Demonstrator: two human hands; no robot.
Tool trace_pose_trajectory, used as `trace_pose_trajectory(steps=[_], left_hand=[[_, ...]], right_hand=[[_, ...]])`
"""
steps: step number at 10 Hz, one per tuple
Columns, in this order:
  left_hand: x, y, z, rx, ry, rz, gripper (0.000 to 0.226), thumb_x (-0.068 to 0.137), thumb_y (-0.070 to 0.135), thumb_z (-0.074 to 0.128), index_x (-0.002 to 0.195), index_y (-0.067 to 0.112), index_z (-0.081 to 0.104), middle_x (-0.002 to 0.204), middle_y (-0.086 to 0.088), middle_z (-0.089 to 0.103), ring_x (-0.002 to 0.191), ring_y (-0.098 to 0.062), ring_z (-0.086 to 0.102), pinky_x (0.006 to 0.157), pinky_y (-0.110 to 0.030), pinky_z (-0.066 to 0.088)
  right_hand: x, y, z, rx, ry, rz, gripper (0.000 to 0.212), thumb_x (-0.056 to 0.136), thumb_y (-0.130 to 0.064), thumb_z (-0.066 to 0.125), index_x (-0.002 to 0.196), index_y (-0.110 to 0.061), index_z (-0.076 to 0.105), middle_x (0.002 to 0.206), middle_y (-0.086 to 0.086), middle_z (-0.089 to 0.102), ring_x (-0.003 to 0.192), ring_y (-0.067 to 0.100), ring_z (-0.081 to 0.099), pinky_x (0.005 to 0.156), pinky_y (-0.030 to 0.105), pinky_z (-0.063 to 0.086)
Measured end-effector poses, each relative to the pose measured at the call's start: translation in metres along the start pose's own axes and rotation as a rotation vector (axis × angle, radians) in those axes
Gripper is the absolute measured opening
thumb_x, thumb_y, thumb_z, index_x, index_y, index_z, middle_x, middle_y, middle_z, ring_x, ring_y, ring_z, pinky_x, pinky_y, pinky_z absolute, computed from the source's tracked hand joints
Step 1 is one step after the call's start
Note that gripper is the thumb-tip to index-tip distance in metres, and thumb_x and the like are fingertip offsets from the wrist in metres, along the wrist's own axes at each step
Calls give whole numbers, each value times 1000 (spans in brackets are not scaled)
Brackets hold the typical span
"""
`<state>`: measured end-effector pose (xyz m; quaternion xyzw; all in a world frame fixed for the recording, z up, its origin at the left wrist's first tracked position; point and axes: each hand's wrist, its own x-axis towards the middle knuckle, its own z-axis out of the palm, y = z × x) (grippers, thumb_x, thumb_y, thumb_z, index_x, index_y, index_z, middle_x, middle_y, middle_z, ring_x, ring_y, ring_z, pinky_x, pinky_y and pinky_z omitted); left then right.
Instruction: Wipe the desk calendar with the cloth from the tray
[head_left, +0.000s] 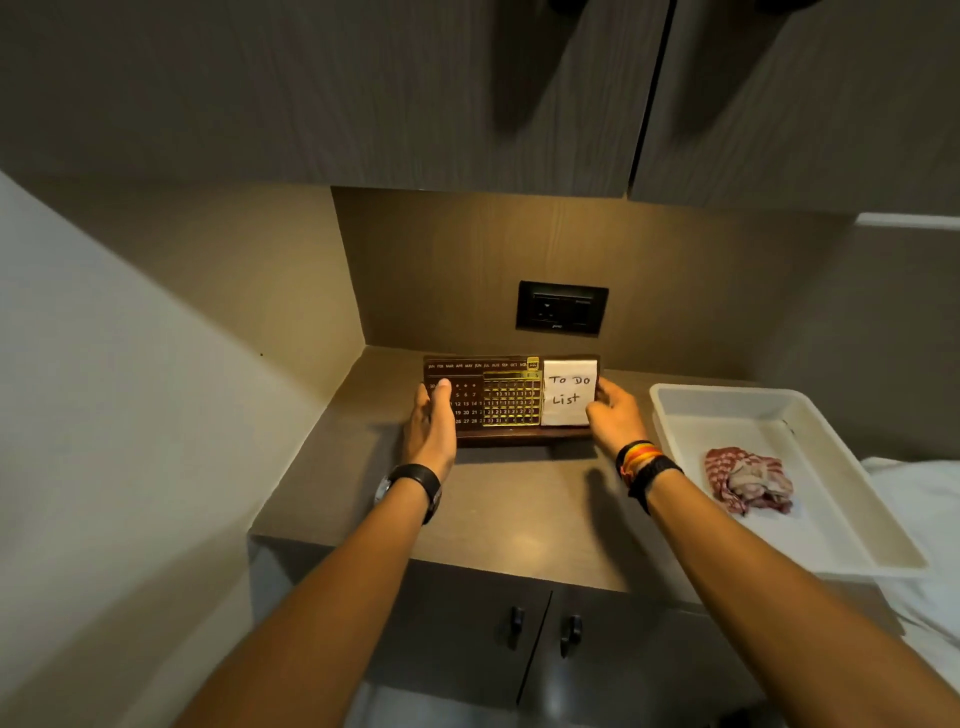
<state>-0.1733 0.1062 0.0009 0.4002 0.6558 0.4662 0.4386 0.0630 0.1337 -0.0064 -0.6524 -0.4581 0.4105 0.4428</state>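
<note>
Desk calendar (511, 400) is gripped at both ends, upright near the back of the counter (519, 519), just below the wall socket (562, 307). The left hand (431, 426) is wrapped round the left end, its thumb laid flat on the dated face and the fingers hidden behind. The right hand (615, 415) is closed on the right end, beside the white note (570, 391) marked "To Do List"; its fingertips are curled round the edge. Both forearms are stretched forward and slightly inward, wrists level, a watch (415, 486) worn on the left and bands (644, 462) on the right.

Whether the calendar is lifted or only steadied cannot be told. The step in hand is judged to be positioning the calendar; wiping has not begun. The cloth (748, 480), red-checked and crumpled, lies untouched in the white tray (727, 402), to the right of the right wrist. One hand, probably the right, would need to be freed and carried to the tray while the calendar is held steady by the other.
</note>
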Motion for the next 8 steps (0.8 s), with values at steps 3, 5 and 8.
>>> trace_pose_trajectory(steps=[3, 5, 8], left_hand=[[9, -4, 2, -1, -134, 11, 92, 86, 76, 31, 164, 27, 22, 165, -4, 39, 148, -27, 40, 122, -46, 31], [17, -12, -5, 67, -178, 8, 86, 91, 75, 28, 163, 28, 24, 161, -6, 45, 144, -29, 46, 115, -44, 36], [12, -16, -12, 278, -126, 261, 74, 107, 57, 25, 166, 23, -2, 175, -3, 3, 160, -27, 12, 128, -47, 17]], right_hand=[[-17, 9, 0, -22, 109, 57, 47, 99, -3, 44, 143, -18, 54, 138, 11, 65, 124, 31, 64, 100, 48, 55], [-23, 13, 6, -19, 101, 98, 51, 100, 0, 44, 147, -17, 51, 140, 12, 63, 127, 32, 62, 100, 47, 54], [-94, 4, 9, 76, 221, 72, 57, 101, -13, 55, 156, -16, 38, 157, 9, 46, 142, 24, 47, 113, 40, 39]])
